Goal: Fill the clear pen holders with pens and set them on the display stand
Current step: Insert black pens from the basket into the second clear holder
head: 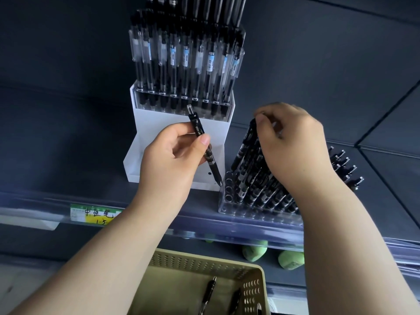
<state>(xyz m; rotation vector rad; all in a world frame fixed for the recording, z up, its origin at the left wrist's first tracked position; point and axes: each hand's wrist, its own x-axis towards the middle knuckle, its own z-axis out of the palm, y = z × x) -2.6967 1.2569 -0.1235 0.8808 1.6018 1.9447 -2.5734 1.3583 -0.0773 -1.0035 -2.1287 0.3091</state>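
Observation:
My left hand [172,155] pinches a black pen [211,162] between thumb and fingers, tip down, just above the left end of a clear pen holder [227,201]. That holder stands on the shelf and carries several black pens leaning to the left. My right hand [293,142] lies over those pens, its fingers curled on the top of one at the left end. Behind stands the white display stand [145,123]; its upper step bears another clear holder [181,101] full of pens, and its lower step shows bare white.
A beige perforated basket [252,289] below the shelf holds two loose black pens [208,294]. A yellow-green price label [95,215] sits on the clear shelf rail. Green objects [254,253] lie on the shelf underneath. Dark wall panels are behind.

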